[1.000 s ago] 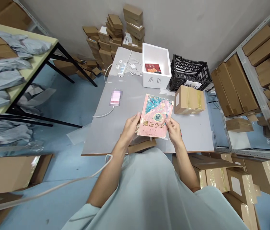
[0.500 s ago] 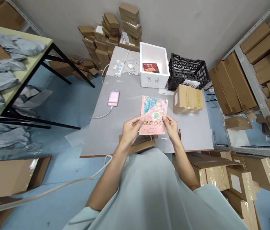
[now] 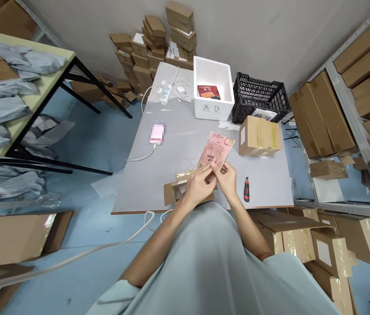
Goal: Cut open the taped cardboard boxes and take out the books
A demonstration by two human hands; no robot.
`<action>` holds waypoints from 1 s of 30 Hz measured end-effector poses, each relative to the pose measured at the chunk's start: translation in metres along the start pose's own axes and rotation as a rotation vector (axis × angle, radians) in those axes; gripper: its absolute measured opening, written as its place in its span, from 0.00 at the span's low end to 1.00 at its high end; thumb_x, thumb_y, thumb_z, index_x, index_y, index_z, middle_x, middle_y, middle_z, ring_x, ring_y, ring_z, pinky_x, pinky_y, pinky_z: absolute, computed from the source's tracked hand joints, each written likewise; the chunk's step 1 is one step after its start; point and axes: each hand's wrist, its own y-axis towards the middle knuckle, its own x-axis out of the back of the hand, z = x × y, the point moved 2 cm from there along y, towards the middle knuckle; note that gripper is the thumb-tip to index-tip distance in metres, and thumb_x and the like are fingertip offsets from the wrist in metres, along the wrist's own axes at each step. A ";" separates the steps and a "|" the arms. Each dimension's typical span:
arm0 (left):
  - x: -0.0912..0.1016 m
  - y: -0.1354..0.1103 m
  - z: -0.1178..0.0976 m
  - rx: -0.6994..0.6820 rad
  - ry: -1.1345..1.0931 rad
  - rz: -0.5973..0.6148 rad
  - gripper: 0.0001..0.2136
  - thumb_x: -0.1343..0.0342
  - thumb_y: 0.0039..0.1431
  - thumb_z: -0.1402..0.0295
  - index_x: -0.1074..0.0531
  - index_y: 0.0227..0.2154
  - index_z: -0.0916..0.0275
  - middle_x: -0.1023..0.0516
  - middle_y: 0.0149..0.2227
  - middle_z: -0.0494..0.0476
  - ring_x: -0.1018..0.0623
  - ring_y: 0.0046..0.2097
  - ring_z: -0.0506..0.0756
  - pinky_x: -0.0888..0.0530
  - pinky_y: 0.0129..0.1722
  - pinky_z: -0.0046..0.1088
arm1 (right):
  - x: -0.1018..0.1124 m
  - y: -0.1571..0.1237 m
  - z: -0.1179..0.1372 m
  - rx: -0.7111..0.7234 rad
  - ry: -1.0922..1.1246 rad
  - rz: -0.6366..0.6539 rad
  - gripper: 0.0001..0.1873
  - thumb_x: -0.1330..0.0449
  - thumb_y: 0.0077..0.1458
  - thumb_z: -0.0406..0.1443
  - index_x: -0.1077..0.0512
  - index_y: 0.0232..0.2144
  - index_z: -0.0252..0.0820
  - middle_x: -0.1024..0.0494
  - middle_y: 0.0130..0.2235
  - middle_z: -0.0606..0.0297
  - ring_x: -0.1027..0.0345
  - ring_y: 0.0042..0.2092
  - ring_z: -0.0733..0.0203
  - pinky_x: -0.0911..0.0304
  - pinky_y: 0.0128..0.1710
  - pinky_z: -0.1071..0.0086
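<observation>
A person in a pale blue-green garment stands at a grey tabletop (image 3: 178, 140), seen from their own head, both bare hands in front of them. The left hand (image 3: 200, 186) and the right hand (image 3: 227, 180) meet at the lower edge of a worn pink book (image 3: 218, 146), their fingers drawn close together and gripping it. The book is held slanted above the tabletop, its printed pink cover facing up and its top leaning right. Partly hidden beneath the hands is an open cardboard box (image 3: 169, 194). To the right lies a red and black utility knife (image 3: 247, 191), with a taped carton (image 3: 259, 136) farther back. Behind stand a white foam box (image 3: 213, 114) with a red book (image 3: 208, 92) inside and, just beside it, a black plastic crate (image 3: 239, 113). On the left lies a pixelated phone (image 3: 157, 132) with a white cable (image 3: 142, 158)
</observation>
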 end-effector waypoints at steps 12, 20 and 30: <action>0.027 0.016 0.034 0.434 -0.614 -0.111 0.39 0.24 0.55 0.32 0.12 0.51 0.66 0.09 0.53 0.71 0.09 0.52 0.70 0.12 0.52 0.43 | 0.031 0.008 0.005 -0.042 0.067 0.106 0.33 0.26 0.60 0.66 0.15 0.41 0.43 0.14 0.36 0.62 0.22 0.37 0.53 0.26 0.37 0.64; 0.025 0.019 0.021 0.434 -0.646 -0.119 0.35 0.19 0.50 0.37 0.11 0.48 0.65 0.08 0.45 0.65 0.09 0.44 0.65 0.12 0.45 0.41 | 0.030 0.016 -0.006 -0.043 0.010 0.086 0.34 0.30 0.62 0.67 0.15 0.41 0.43 0.11 0.39 0.59 0.17 0.41 0.48 0.20 0.43 0.59; 0.023 0.009 0.000 0.197 -0.095 -0.251 0.27 0.38 0.75 0.42 0.11 0.52 0.62 0.08 0.52 0.61 0.10 0.53 0.64 0.15 0.56 0.38 | 0.008 0.002 0.011 0.067 -0.042 0.003 0.38 0.28 0.64 0.62 0.17 0.64 0.45 0.16 0.68 0.48 0.19 0.68 0.41 0.19 0.64 0.50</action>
